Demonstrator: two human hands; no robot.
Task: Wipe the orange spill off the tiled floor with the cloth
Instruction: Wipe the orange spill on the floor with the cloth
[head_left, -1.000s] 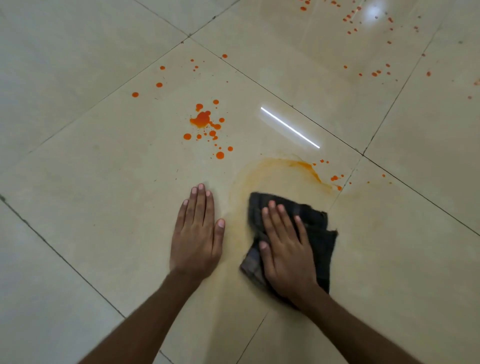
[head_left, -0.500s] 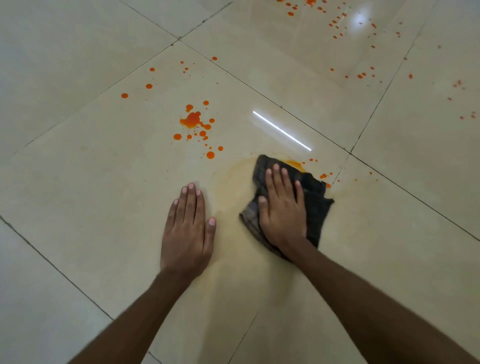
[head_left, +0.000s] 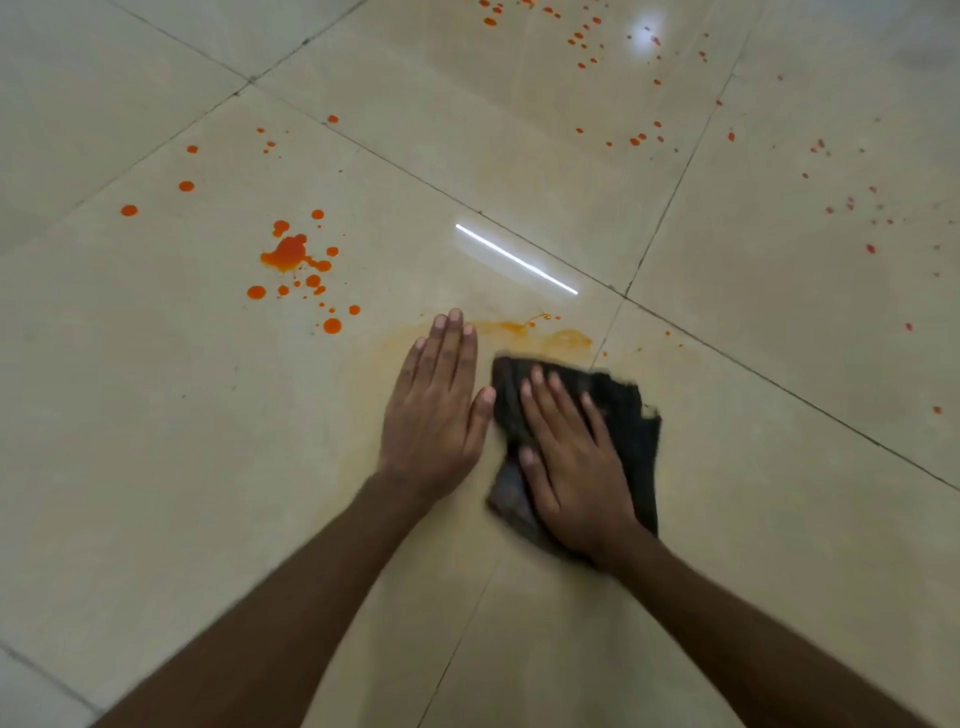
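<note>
A dark crumpled cloth (head_left: 631, 415) lies on the beige tiled floor (head_left: 156, 415), and my right hand (head_left: 571, 462) presses flat on top of it with fingers spread. My left hand (head_left: 436, 405) rests palm-down on the floor just left of the cloth, its thumb touching the cloth's edge. A smeared orange streak (head_left: 519, 328) runs just beyond both hands. A thick orange blot with several drops around it (head_left: 288, 253) sits further left and beyond.
More small orange drops are scattered over the far tiles (head_left: 587, 39) and the right-hand tile (head_left: 852, 202). Dark grout lines (head_left: 670, 208) cross the floor. A bright strip of reflected light (head_left: 517, 259) shows beyond the hands.
My right hand has pulled the cloth back toward me, uncovering the orange streak at its far edge. My left hand has shifted right and forward, up against the cloth.
</note>
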